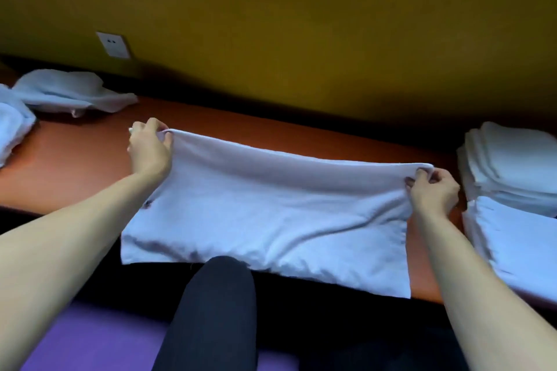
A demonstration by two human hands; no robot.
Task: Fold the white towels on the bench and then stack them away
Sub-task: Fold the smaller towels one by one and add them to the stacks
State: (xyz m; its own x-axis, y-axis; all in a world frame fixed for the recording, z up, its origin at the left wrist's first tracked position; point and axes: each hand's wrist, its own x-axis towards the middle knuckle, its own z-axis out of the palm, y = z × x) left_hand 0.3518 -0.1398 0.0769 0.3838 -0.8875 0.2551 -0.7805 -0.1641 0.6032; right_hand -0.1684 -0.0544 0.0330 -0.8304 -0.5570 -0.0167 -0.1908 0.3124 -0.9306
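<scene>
A white towel [271, 214] lies spread across the orange-brown bench [75, 159], its near edge hanging over the bench front. My left hand [149, 149] pinches the towel's far left corner. My right hand [432, 190] pinches the far right corner. The far edge is stretched taut between both hands, slightly lifted. A stack of folded white towels [512, 166] sits at the right end of the bench, with another folded towel [518, 244] in front of it. Unfolded white towels [69, 90] lie crumpled at the far left.
A yellow wall [301, 24] with a white socket plate [113, 44] runs behind the bench. My dark-clothed knee [217, 310] is below the towel's near edge. A purple surface [99, 340] lies lower left. More crumpled white cloth [12, 126] sits at the left edge.
</scene>
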